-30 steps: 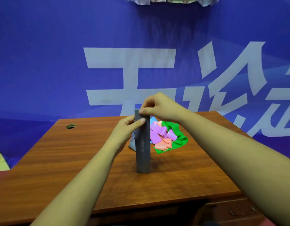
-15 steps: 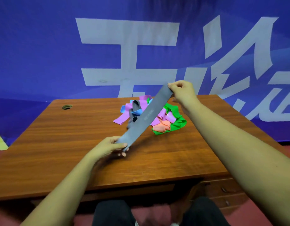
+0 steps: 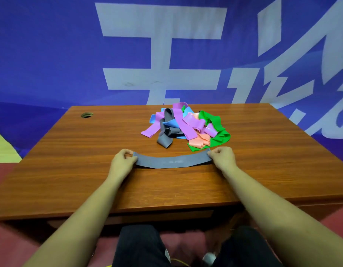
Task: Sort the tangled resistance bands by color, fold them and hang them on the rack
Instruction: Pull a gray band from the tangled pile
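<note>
— What have you got hold of?

— A grey band (image 3: 173, 160), laid flat across the middle of the frame on the wooden table (image 3: 70, 170). My left hand (image 3: 122, 162) pinches its left end, fingers curled in and pressed onto it; my right hand (image 3: 222, 158) pinches the right end the same way. The strip sags slightly toward me in the middle, and there is faint printing on it that I cannot read.

— And the others?

— They sit in a tangled pile (image 3: 186, 126) just above the grey strip, a little right of centre. Purple, blue, peach and green bands are knotted together, with another grey band (image 3: 164, 139) looping out at the pile's lower left. The green one (image 3: 216, 130) spreads along the right side, and its lower edge lies near my right hand without touching it.

— What about the surface?

— Reddish-brown wood grain running left to right, glossy. A round cable hole (image 3: 87, 115) is in its upper left corner.

— And the room?

— A blue banner (image 3: 51, 54) with large white characters fills the top half of the frame. Red floor (image 3: 4, 174) shows at the left edge, with a yellow patch above it. My dark trousers (image 3: 139, 247) are at the bottom, under the table's front edge.
</note>
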`<action>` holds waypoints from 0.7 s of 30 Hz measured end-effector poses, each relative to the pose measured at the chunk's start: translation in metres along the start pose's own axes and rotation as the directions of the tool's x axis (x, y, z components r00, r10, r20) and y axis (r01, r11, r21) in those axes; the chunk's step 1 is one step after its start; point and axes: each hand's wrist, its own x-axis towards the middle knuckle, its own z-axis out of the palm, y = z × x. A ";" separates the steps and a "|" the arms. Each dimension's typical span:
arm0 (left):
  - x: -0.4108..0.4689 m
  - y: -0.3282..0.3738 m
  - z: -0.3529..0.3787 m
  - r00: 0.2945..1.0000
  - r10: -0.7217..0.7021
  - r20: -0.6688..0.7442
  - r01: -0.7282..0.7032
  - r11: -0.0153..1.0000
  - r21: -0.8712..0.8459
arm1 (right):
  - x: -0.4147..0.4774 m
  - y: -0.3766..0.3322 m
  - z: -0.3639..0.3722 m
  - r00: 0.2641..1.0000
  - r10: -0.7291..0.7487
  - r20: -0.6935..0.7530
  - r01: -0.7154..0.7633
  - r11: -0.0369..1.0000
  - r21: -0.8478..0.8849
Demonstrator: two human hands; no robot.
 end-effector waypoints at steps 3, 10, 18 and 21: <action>-0.002 -0.002 0.002 0.992 0.128 -0.020 -0.124 0.982 0.140 | -0.002 0.009 0.009 0.990 -0.139 -0.012 0.134 0.970 -0.202; 0.008 -0.031 0.009 0.972 0.228 -0.050 -0.186 0.887 0.422 | 0.008 0.021 0.022 0.975 -0.216 -0.058 0.175 0.900 -0.399; 0.032 0.002 0.031 0.931 0.359 0.060 -0.346 0.822 0.452 | 0.021 -0.033 0.037 0.908 -0.388 0.156 0.418 0.836 -0.356; 0.050 0.019 0.045 0.919 0.370 0.138 -0.394 0.830 0.395 | 0.028 -0.058 0.058 0.886 -0.387 0.253 0.456 0.822 -0.341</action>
